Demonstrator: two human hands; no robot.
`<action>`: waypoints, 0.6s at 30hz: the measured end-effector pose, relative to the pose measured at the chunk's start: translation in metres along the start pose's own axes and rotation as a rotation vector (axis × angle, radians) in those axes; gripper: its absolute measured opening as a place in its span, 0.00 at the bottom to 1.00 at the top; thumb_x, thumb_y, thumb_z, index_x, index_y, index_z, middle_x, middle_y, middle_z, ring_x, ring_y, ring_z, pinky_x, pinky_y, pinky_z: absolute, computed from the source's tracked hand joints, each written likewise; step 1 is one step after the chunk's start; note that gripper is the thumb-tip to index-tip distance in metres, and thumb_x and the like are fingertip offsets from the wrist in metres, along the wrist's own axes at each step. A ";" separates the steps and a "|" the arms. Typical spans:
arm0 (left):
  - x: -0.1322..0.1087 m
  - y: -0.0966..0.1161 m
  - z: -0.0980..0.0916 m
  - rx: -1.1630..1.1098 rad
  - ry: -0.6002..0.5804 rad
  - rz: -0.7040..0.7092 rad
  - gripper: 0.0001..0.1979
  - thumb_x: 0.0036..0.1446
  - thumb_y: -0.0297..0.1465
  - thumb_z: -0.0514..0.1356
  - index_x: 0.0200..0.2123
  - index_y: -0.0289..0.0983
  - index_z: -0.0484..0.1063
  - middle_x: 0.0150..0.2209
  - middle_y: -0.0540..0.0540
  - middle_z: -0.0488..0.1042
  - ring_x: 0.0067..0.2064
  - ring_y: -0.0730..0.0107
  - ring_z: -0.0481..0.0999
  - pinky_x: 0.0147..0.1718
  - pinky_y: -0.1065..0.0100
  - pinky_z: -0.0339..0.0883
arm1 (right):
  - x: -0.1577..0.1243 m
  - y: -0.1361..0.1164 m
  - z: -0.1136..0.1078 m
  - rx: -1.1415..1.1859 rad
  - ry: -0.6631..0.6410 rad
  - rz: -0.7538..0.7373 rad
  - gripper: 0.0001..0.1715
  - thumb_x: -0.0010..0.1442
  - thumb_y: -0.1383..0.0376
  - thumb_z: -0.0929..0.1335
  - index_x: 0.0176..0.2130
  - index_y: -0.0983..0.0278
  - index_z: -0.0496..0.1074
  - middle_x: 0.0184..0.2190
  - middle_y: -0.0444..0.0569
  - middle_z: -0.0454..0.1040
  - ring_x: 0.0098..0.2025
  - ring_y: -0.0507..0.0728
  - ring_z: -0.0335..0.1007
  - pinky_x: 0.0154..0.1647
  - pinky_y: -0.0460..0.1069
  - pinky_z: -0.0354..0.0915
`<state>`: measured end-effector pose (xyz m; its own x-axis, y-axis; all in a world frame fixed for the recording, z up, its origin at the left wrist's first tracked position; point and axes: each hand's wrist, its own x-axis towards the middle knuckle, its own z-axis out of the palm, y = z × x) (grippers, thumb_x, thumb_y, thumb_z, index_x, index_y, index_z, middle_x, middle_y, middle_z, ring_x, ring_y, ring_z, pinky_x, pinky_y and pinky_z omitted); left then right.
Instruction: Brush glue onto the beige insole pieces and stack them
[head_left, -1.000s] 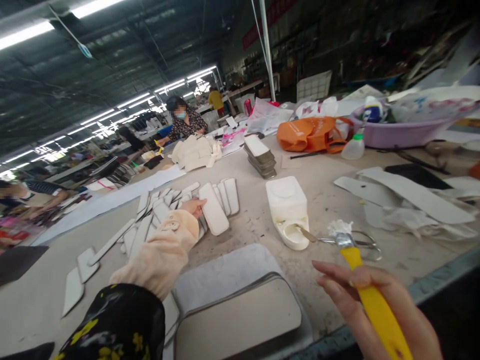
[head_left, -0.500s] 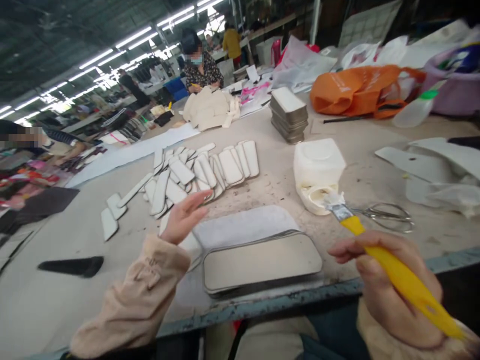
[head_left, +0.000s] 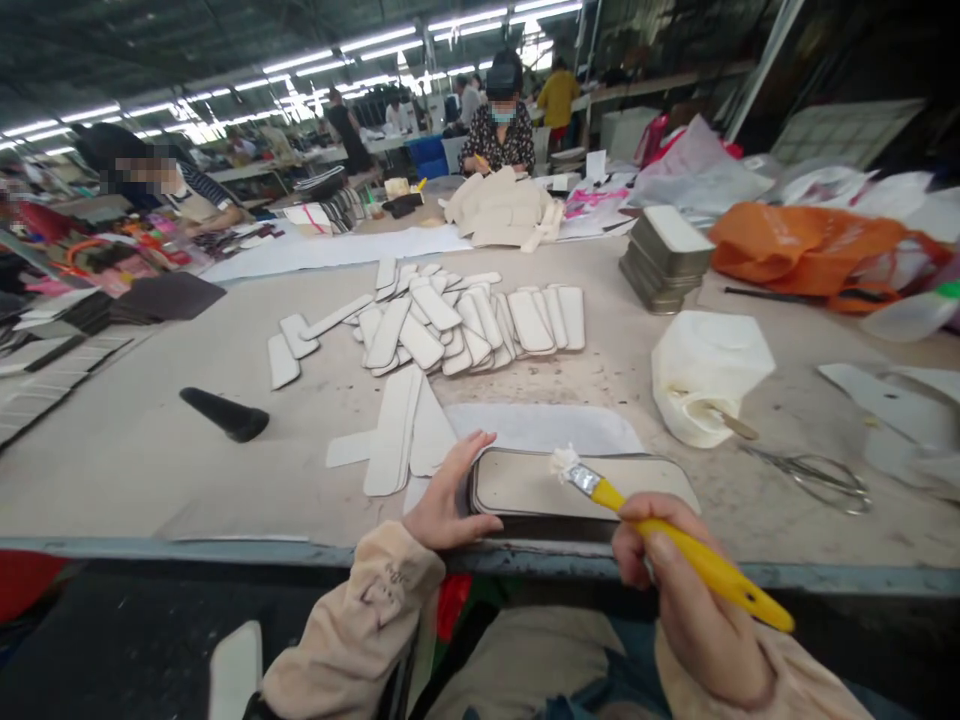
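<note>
My right hand (head_left: 694, 585) grips a paintbrush (head_left: 701, 560) by its yellow handle. White paste clings to the bristles, which are over the top of a stack of long, rounded panels (head_left: 517, 485) near the table's front edge. At the left end of that stack rests my left hand (head_left: 448, 500), thumb and fingers spread around the corner. Behind the stack lies a pale sheet (head_left: 547, 425). Left of it are several white strips (head_left: 391, 440). A cut-open white plastic jug (head_left: 709, 365) stands to the right, a flat stick (head_left: 735, 425) in its opening.
Scissors (head_left: 821, 480) lie right of the jug. Many small white pieces (head_left: 435, 305) are heaped mid-table, with a black tapered object (head_left: 225, 412) to their left. A block of stacked pieces (head_left: 664, 260) and an orange bag (head_left: 810, 250) are farther back. A masked co-worker (head_left: 499, 130) sits across the table.
The brush has left the jug's opening and moved left over the panel stack. My left hand has come down to the stack's left end. The view has turned left.
</note>
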<state>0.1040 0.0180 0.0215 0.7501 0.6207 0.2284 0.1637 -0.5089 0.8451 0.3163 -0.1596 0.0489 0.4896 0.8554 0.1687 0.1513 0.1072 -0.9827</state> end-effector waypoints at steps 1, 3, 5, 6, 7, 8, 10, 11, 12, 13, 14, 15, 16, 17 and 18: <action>0.002 0.000 0.001 -0.021 0.003 -0.004 0.47 0.43 0.33 0.71 0.65 0.41 0.55 0.65 0.39 0.59 0.67 0.49 0.53 0.66 0.51 0.42 | 0.001 -0.004 0.007 0.037 -0.032 0.043 0.16 0.65 0.53 0.59 0.44 0.61 0.62 0.19 0.41 0.64 0.21 0.52 0.58 0.22 0.47 0.57; 0.003 -0.001 0.003 -0.066 0.023 -0.012 0.45 0.42 0.33 0.72 0.63 0.41 0.58 0.63 0.39 0.63 0.65 0.49 0.57 0.66 0.51 0.43 | 0.004 -0.009 0.019 0.102 -0.101 0.124 0.15 0.66 0.53 0.60 0.44 0.61 0.62 0.19 0.41 0.64 0.21 0.51 0.57 0.23 0.47 0.56; 0.003 -0.004 0.006 -0.092 0.049 0.000 0.45 0.42 0.32 0.72 0.63 0.41 0.58 0.61 0.38 0.66 0.64 0.49 0.59 0.65 0.51 0.44 | 0.009 -0.010 0.028 0.132 -0.158 0.169 0.16 0.66 0.52 0.60 0.43 0.61 0.62 0.18 0.40 0.64 0.21 0.51 0.57 0.23 0.47 0.56; 0.002 -0.006 0.007 -0.096 0.059 0.016 0.46 0.42 0.32 0.72 0.64 0.41 0.57 0.60 0.38 0.66 0.64 0.49 0.59 0.65 0.50 0.43 | 0.011 -0.010 0.032 0.141 -0.178 0.183 0.17 0.65 0.51 0.60 0.43 0.62 0.62 0.18 0.40 0.64 0.21 0.51 0.57 0.23 0.47 0.56; 0.001 -0.008 0.008 -0.099 0.067 0.034 0.46 0.42 0.31 0.71 0.64 0.41 0.55 0.60 0.38 0.66 0.64 0.50 0.60 0.65 0.50 0.43 | 0.013 -0.009 0.036 0.148 -0.190 0.194 0.17 0.65 0.51 0.60 0.42 0.62 0.62 0.18 0.40 0.63 0.21 0.51 0.57 0.23 0.48 0.55; 0.001 -0.009 0.009 -0.102 0.070 0.050 0.47 0.43 0.31 0.71 0.65 0.41 0.53 0.60 0.38 0.66 0.64 0.51 0.60 0.65 0.50 0.43 | 0.014 -0.009 0.040 0.151 -0.203 0.205 0.17 0.65 0.50 0.60 0.42 0.62 0.62 0.17 0.40 0.63 0.20 0.51 0.57 0.23 0.48 0.55; 0.000 -0.012 0.011 -0.116 0.073 0.071 0.48 0.44 0.30 0.70 0.66 0.42 0.50 0.60 0.38 0.66 0.63 0.51 0.61 0.65 0.51 0.45 | 0.017 -0.009 0.048 0.150 -0.230 0.215 0.17 0.64 0.50 0.61 0.41 0.61 0.63 0.17 0.40 0.63 0.20 0.52 0.57 0.23 0.48 0.55; -0.001 -0.012 0.011 -0.129 0.072 0.070 0.49 0.44 0.30 0.70 0.66 0.42 0.49 0.59 0.38 0.66 0.63 0.52 0.61 0.65 0.51 0.46 | 0.018 -0.009 0.052 0.147 -0.243 0.215 0.17 0.64 0.50 0.61 0.41 0.61 0.63 0.17 0.40 0.63 0.20 0.52 0.57 0.23 0.48 0.55; -0.001 -0.013 0.011 -0.145 0.075 0.065 0.49 0.44 0.29 0.70 0.66 0.42 0.49 0.59 0.38 0.67 0.63 0.52 0.61 0.64 0.51 0.47 | 0.019 -0.009 0.055 0.139 -0.262 0.216 0.17 0.65 0.51 0.61 0.41 0.61 0.63 0.17 0.40 0.63 0.20 0.52 0.58 0.23 0.48 0.55; -0.001 -0.013 0.011 -0.161 0.079 0.055 0.50 0.43 0.29 0.70 0.66 0.42 0.49 0.58 0.38 0.67 0.63 0.51 0.61 0.64 0.51 0.48 | 0.019 -0.009 0.058 0.128 -0.280 0.213 0.16 0.65 0.51 0.61 0.41 0.61 0.63 0.17 0.40 0.63 0.20 0.52 0.58 0.23 0.48 0.55; -0.001 -0.013 0.011 -0.175 0.084 0.046 0.50 0.43 0.29 0.71 0.66 0.42 0.49 0.58 0.38 0.67 0.63 0.51 0.62 0.64 0.51 0.48 | 0.020 -0.010 0.060 0.113 -0.295 0.213 0.16 0.65 0.51 0.61 0.40 0.61 0.64 0.17 0.40 0.63 0.21 0.52 0.59 0.24 0.48 0.56; -0.001 -0.012 0.012 -0.189 0.091 0.041 0.50 0.43 0.29 0.71 0.67 0.42 0.49 0.58 0.38 0.67 0.62 0.52 0.62 0.64 0.52 0.48 | 0.021 -0.010 0.061 0.092 -0.304 0.217 0.16 0.65 0.52 0.61 0.40 0.61 0.64 0.18 0.40 0.63 0.21 0.52 0.59 0.24 0.48 0.56; -0.001 -0.012 0.012 -0.200 0.095 0.036 0.51 0.43 0.28 0.71 0.67 0.42 0.49 0.58 0.39 0.68 0.62 0.52 0.63 0.64 0.52 0.49 | 0.022 -0.011 0.062 0.067 -0.304 0.221 0.15 0.66 0.52 0.61 0.39 0.61 0.64 0.18 0.39 0.63 0.21 0.51 0.59 0.24 0.48 0.56; -0.001 -0.012 0.012 -0.212 0.100 0.026 0.51 0.43 0.28 0.71 0.67 0.42 0.48 0.57 0.39 0.68 0.61 0.53 0.64 0.64 0.52 0.49 | 0.023 -0.011 0.061 0.039 -0.287 0.221 0.16 0.66 0.52 0.61 0.39 0.61 0.64 0.18 0.39 0.63 0.21 0.51 0.59 0.25 0.47 0.57; -0.001 -0.012 0.012 -0.223 0.106 0.013 0.51 0.42 0.27 0.71 0.67 0.42 0.48 0.57 0.39 0.68 0.60 0.53 0.65 0.64 0.53 0.49 | 0.024 -0.011 0.059 0.010 -0.257 0.217 0.16 0.66 0.52 0.61 0.38 0.61 0.65 0.17 0.39 0.63 0.20 0.50 0.59 0.24 0.47 0.57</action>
